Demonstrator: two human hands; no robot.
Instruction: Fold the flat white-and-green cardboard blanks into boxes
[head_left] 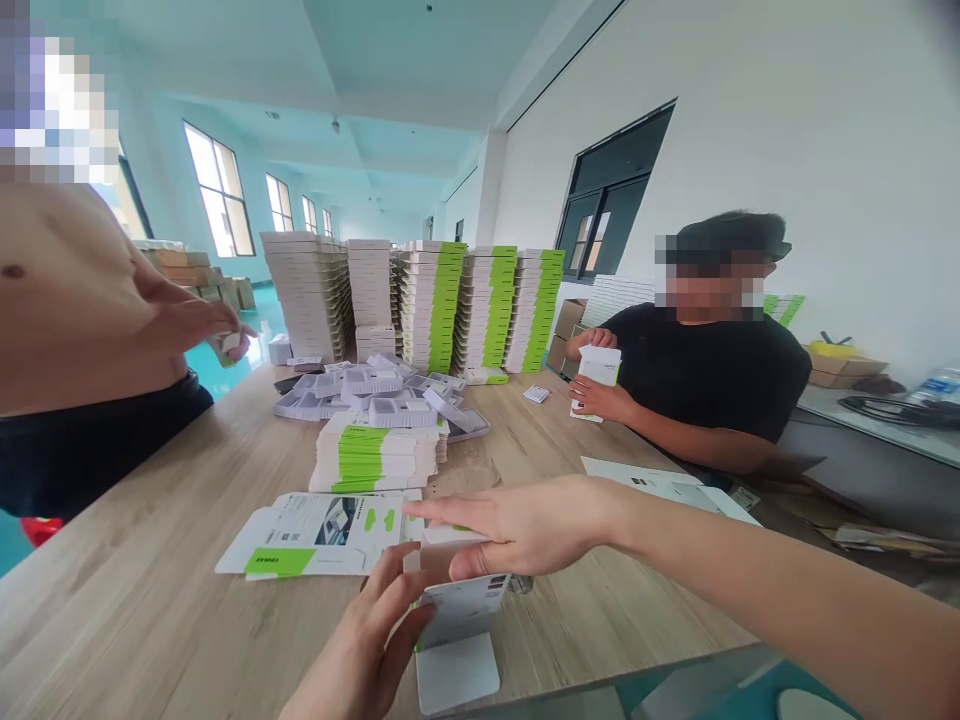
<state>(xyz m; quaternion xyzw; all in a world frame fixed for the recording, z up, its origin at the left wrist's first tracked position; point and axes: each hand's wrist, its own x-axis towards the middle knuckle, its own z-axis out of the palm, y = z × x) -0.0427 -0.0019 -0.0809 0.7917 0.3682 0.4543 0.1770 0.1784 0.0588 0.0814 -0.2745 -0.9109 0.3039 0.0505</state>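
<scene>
White carton [466, 610] between two hands at the near side of the desk [135, 610]

The carton stands by the desk's near edge, its top end facing up and a long white flap [457, 675] spreading from its lower end toward the camera. The left hand [394, 610] takes it from the left, its grip closed on that side with the thumb against the near panel. The right hand [517, 530] reaches across the top, fingers stretched out and thumb at the upper rim (whether this grip pinches a flap, I cannot tell).

Just left of the carton lie flat printed cartons [300, 540] with green corners. Behind them sits a pile of flattened cartons [360, 455] crossed by a green band, then a loose heap of white trays [379, 380]. Farther back rise tall stacks of boxes, plain white [304, 295] at left and green-striped [442, 300] at right.

Across the desk on the right, a co-worker [712, 390] in a black top and cap holds another carton [598, 365] in both hands; a small white piece [536, 394] lies near it. Another person [75, 310] stands at left, a small item in hand, too indistinct to name.
</scene>
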